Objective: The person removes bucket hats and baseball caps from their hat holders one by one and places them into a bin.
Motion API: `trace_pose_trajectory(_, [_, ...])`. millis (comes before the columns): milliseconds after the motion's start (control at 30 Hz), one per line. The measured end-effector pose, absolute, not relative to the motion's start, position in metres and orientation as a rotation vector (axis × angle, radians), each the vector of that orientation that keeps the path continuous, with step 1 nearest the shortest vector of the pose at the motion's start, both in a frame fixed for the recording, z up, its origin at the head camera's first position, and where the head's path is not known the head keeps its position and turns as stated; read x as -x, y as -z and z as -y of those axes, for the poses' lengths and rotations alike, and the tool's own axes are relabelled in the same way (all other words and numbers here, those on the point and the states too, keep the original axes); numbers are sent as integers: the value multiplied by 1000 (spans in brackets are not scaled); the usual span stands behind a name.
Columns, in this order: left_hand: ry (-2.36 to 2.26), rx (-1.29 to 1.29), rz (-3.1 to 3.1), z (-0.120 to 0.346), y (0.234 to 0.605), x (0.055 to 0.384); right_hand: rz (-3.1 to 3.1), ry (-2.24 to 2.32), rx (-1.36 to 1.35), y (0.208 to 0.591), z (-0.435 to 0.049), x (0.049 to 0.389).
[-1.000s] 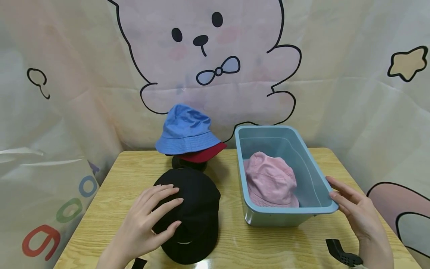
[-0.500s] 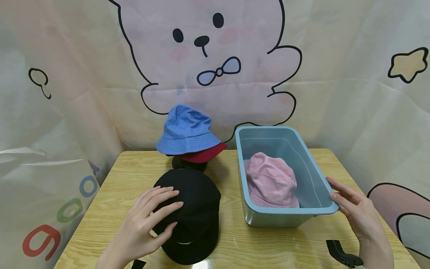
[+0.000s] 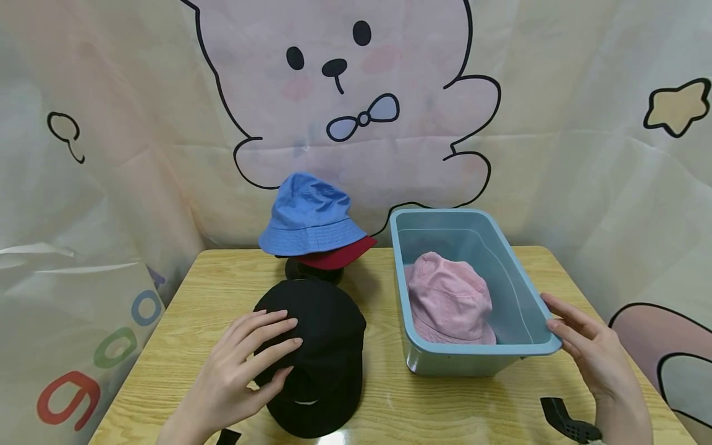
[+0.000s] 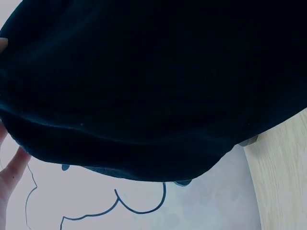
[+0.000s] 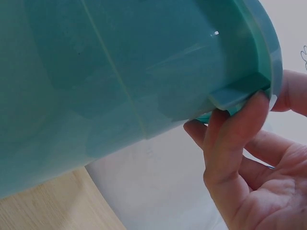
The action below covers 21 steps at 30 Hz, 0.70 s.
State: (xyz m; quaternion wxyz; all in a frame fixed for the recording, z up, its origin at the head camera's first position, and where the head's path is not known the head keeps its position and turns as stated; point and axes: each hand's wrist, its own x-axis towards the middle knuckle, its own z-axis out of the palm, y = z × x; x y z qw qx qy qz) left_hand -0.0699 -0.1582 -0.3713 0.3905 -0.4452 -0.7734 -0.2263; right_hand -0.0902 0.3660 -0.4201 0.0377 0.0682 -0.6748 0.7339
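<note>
"What carries everything here?"
"A worktop point(image 3: 400, 408) with a yellowish wood grain, its 2 far corners rounded. The surface is glossy enough to shine white near the front."
"And what stands on it?"
"To the right, 1 blue-grey tub point(image 3: 461, 363), a narrow end facing the front, with wood showing on both sides of it."
"What about the left?"
"Towards the back there's 1 dark support point(image 3: 311, 272); only its lower part shows. Just in front of that is 1 black cap point(image 3: 328, 349), brim towards the near edge."
"Does the cap sit straight on the wood?"
"I can't tell; whatever is beneath it is hidden."
</note>
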Motion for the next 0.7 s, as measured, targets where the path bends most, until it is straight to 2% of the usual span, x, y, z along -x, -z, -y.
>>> trace_pose_trajectory(700, [601, 1204, 1871, 153, 356, 68, 2085, -2239, -211, 420, -366, 89])
